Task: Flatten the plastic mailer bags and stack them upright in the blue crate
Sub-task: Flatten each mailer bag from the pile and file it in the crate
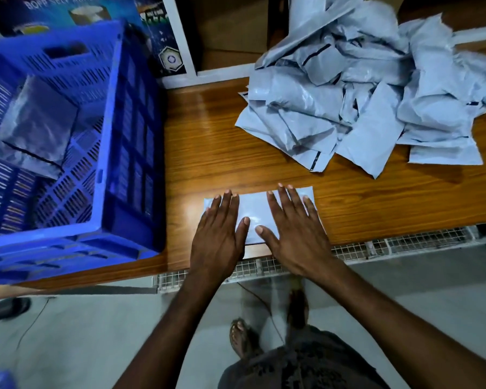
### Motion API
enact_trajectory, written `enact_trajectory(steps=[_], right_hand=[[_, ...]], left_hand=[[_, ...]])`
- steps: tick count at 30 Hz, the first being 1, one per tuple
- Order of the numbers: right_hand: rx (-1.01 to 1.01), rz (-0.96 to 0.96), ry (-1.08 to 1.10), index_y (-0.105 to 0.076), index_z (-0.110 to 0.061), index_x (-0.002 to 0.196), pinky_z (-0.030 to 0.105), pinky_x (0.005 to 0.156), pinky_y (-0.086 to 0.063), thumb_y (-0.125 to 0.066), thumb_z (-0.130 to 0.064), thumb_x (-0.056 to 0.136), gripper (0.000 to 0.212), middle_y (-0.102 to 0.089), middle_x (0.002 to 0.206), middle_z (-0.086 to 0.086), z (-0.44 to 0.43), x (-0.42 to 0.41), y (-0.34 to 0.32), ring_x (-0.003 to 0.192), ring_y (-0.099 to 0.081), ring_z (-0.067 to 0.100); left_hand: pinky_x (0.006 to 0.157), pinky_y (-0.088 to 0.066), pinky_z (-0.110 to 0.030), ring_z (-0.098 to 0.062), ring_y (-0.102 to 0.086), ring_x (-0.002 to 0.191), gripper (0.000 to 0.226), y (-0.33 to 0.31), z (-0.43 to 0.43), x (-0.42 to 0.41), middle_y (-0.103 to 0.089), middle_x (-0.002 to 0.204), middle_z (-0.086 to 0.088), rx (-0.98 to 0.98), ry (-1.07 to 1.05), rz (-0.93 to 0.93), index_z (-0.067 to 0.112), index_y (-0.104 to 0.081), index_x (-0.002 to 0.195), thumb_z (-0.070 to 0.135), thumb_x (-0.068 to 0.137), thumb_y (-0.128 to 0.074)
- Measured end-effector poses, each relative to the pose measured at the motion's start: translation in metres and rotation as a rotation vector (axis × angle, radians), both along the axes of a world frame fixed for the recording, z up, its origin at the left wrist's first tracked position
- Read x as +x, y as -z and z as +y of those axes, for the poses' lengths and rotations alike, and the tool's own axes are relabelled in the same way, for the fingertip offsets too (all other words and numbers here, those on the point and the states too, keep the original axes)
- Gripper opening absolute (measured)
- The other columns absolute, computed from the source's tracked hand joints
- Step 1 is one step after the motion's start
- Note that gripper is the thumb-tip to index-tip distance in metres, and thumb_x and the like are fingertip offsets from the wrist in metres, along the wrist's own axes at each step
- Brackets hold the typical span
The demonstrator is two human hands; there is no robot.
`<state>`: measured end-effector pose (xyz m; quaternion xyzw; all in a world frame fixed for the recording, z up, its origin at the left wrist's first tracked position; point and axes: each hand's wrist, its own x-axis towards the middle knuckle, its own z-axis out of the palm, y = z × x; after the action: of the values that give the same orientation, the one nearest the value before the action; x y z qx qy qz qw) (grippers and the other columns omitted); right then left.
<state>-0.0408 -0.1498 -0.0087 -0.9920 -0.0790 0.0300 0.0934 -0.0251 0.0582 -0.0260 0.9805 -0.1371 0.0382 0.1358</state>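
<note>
A pale grey plastic mailer bag (254, 207) lies at 6 o'clock on the brown wooden table (208, 153), pressed under the left hand (218, 234) and right hand (295, 234), fingers straight, grasping nothing. At 9 o'clock, the blue slatted plastic crate (110, 130) holds one grey bag (37, 127). At 2 o'clock is a crumpled mailer pile (362, 94).

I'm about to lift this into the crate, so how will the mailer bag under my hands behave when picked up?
Probably floppy and light: the mailer bag looks thin, like the crumpled ones in the pile, so it may sag. Its glossy face on the polished table suggests it could slide.
</note>
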Motion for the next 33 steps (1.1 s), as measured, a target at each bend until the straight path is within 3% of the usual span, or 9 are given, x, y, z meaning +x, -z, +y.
enact_trajectory(steps=[3,7,12,16,20,23,29,33], right_hand=[[0.022,0.036,0.087,0.012,-0.026,0.161,0.046,0.126,0.003,-0.013,-0.071,0.101,0.080,0.017,0.169,0.001,-0.009,-0.006,0.003,0.155,0.018,0.018],[-0.030,0.055,0.105,0.016,-0.026,0.160,0.050,0.126,0.003,-0.008,-0.071,0.100,0.079,0.016,0.169,0.005,-0.019,-0.009,0.004,0.156,0.014,0.020],[-0.080,0.118,0.137,0.020,-0.028,0.159,0.055,0.123,0.009,0.003,-0.076,0.094,0.082,0.018,0.168,0.006,-0.025,-0.012,-0.007,0.156,0.014,0.021],[-0.065,0.122,0.258,0.010,-0.020,0.162,0.053,0.124,0.007,0.003,-0.066,0.100,0.077,0.016,0.168,0.010,-0.015,-0.014,-0.023,0.155,0.015,0.024],[0.023,-0.003,0.029,0.002,-0.020,0.163,0.044,0.127,0.000,-0.010,-0.051,0.108,0.064,0.009,0.170,0.006,0.026,-0.005,-0.021,0.156,0.009,0.021],[-0.023,0.007,-0.043,0.000,-0.023,0.163,0.043,0.127,0.000,-0.008,-0.058,0.107,0.067,0.006,0.170,0.001,0.020,-0.007,-0.008,0.156,0.009,0.017],[-0.041,0.092,0.038,0.017,-0.025,0.160,0.046,0.125,0.009,-0.005,-0.070,0.101,0.078,0.024,0.166,0.000,-0.005,-0.012,-0.010,0.152,0.024,0.015],[-0.079,0.163,0.064,0.024,-0.026,0.157,0.051,0.124,0.011,-0.005,-0.074,0.098,0.082,0.032,0.163,0.003,-0.006,-0.012,-0.013,0.150,0.030,0.018]], left_hand=[[0.126,-0.005,-0.032,-0.013,-0.001,0.159,0.076,-0.002,0.009,-0.003,-0.005,0.172,0.003,-0.008,-0.061,0.126,0.020,-0.013,0.165,0.066,0.104,-0.017],[0.126,-0.009,-0.036,-0.017,-0.007,0.159,0.081,-0.005,0.014,-0.003,-0.008,0.172,0.000,0.052,-0.040,0.104,0.019,-0.014,0.165,0.069,0.102,-0.012],[0.127,-0.006,-0.039,-0.016,0.000,0.159,0.086,-0.012,0.022,-0.001,0.001,0.173,0.004,0.070,-0.038,0.167,0.023,-0.007,0.166,0.076,0.098,-0.007],[0.127,-0.007,-0.043,-0.022,-0.001,0.159,0.075,-0.025,0.028,-0.008,-0.002,0.173,0.001,0.067,-0.060,0.135,0.019,-0.010,0.165,0.061,0.103,-0.004],[0.125,-0.014,-0.044,-0.026,-0.014,0.158,0.065,-0.029,0.002,-0.006,-0.021,0.170,-0.003,0.069,0.157,0.059,0.017,-0.025,0.163,0.048,0.107,-0.010],[0.126,-0.016,-0.043,-0.025,-0.016,0.158,0.072,-0.019,0.011,0.000,-0.023,0.170,-0.003,0.041,0.171,0.116,0.017,-0.023,0.163,0.057,0.105,-0.010],[0.127,-0.007,-0.041,-0.020,-0.001,0.159,0.081,-0.014,0.029,0.006,0.000,0.173,0.001,0.042,0.123,0.171,0.023,-0.010,0.165,0.072,0.101,-0.019],[0.127,-0.001,-0.041,-0.015,0.008,0.158,0.099,-0.020,0.041,0.005,0.010,0.172,0.005,0.076,0.079,0.221,0.026,0.001,0.165,0.087,0.090,-0.021]])
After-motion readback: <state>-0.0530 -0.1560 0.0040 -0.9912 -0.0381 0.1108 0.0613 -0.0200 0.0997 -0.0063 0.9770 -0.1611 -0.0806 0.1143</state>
